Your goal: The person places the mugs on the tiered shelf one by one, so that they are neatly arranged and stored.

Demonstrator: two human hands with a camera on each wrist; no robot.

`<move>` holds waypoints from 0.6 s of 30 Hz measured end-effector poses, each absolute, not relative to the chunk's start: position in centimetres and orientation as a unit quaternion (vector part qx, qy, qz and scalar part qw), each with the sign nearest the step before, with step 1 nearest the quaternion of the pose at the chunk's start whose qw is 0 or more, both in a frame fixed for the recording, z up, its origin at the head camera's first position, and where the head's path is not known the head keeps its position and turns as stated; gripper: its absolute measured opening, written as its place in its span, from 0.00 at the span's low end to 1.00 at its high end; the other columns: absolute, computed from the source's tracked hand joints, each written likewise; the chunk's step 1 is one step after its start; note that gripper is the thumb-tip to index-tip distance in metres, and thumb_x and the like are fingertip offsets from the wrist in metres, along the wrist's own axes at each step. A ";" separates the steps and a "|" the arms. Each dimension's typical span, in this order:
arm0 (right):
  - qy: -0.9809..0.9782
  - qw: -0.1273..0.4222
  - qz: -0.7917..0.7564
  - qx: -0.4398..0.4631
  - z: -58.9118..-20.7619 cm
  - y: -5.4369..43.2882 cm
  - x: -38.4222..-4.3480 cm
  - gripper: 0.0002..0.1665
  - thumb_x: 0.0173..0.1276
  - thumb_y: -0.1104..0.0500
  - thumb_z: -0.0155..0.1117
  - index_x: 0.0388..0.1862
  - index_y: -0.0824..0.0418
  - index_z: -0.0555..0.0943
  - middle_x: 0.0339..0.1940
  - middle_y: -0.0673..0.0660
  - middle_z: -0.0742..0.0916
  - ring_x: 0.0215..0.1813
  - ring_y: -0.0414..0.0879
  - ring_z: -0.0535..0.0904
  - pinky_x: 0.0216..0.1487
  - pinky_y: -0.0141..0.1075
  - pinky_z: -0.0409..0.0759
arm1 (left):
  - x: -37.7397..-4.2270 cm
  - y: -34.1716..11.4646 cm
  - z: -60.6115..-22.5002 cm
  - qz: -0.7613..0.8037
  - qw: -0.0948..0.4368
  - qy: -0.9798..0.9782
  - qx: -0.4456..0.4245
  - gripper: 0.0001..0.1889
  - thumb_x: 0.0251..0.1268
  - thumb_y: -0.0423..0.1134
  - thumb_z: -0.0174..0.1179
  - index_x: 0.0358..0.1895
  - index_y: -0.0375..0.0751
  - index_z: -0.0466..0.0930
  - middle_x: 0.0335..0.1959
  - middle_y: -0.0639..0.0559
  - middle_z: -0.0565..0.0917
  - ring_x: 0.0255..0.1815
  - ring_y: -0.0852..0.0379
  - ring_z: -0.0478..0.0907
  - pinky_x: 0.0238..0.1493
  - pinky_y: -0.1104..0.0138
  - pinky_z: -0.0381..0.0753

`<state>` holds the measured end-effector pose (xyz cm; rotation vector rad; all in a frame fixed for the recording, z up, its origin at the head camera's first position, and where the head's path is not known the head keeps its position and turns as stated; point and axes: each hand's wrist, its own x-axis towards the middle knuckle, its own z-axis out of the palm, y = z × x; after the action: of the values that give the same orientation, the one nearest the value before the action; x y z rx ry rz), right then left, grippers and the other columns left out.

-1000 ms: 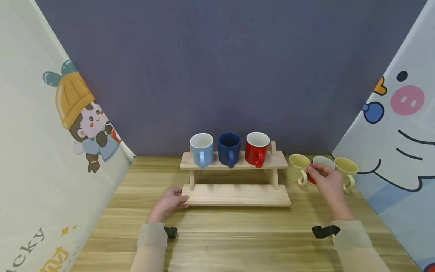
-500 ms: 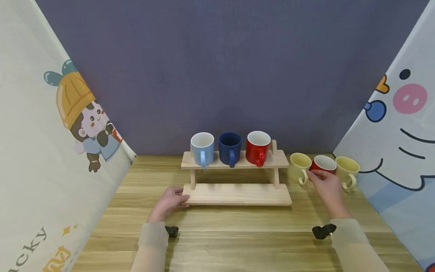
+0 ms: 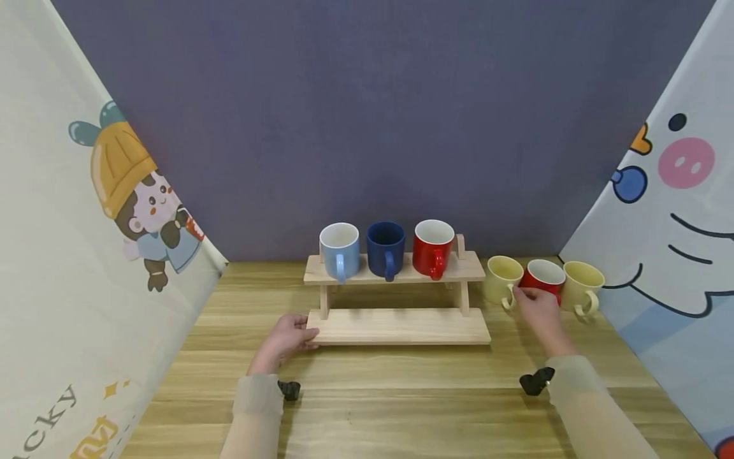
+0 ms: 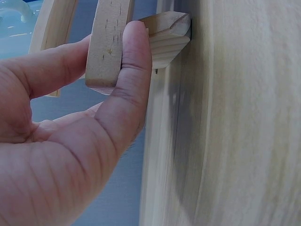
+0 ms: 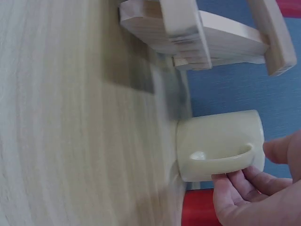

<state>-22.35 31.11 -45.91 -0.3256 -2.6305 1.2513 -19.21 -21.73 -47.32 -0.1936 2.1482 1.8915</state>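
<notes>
A pale wooden two-tier rack [image 3: 395,326] stands on the table. My left hand [image 3: 287,338] grips the left end of its lower board, with the thumb on one face and the fingers on the other, as the left wrist view [image 4: 110,47] shows. My right hand [image 3: 541,315] is at the left yellow mug [image 3: 500,280]. In the right wrist view the fingers [image 5: 242,188] touch the handle [image 5: 221,165], while the thumb is near the rim and not closed on it. A red mug [image 3: 545,275] with a white inside stands just behind that hand, partly hidden.
On the upper board stand a light blue mug [image 3: 340,252], a dark blue mug [image 3: 385,250] and another red mug [image 3: 432,250], handles forward. A second yellow mug [image 3: 582,287] stands by the right wall. A dark backdrop [image 3: 367,127] rises close behind the rack.
My right hand has moved left and slightly lower, from in front of the red mug to the left yellow mug's handle. My left hand stays on the rack.
</notes>
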 end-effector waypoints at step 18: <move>-0.888 0.046 0.446 -0.105 -47.2 31.7 -23.5 0.35 0.83 0.44 0.49 0.58 0.78 0.79 0.56 0.75 0.82 0.55 0.65 0.75 0.59 0.57 0.77 | -19.2 -21.7 -47.3 0.659 0.134 0.737 -0.068 0.28 0.71 0.21 0.58 0.67 0.08 0.57 0.55 0.22 0.72 0.41 0.45 0.80 0.44 0.54 0.90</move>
<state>-23.49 31.73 -47.16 -0.3195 -2.7097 1.3599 -19.20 -21.67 -47.32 -0.1985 2.1348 1.9111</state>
